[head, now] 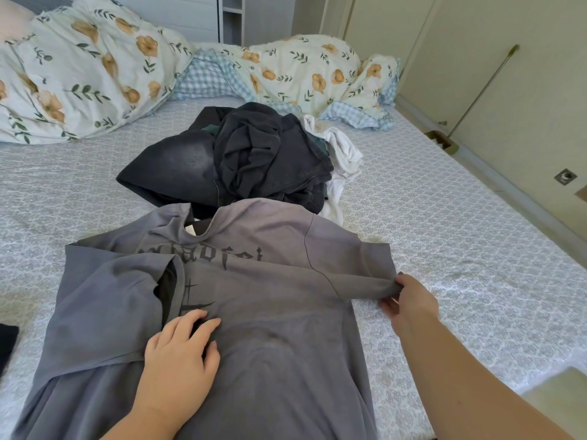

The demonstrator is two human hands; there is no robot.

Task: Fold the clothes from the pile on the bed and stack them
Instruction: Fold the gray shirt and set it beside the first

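Observation:
A grey T-shirt [270,312] with dark lettering lies spread on the bed in front of me, its collar pointing away. Its left sleeve is folded inward over the chest. My left hand [181,350] rests flat on the shirt's middle beside that folded sleeve. My right hand [409,300] pinches the edge of the shirt's right sleeve and lifts it slightly off the bed. Behind the shirt sits the pile of clothes [254,157], mostly dark garments with a white one [341,150] at its right side.
The bed [460,236] has a pale patterned sheet. A floral duvet [82,71] and checked bedding [209,77] are bunched along the far side. A dark item [8,344] peeks in at the left edge. The floor and a wall run along the right.

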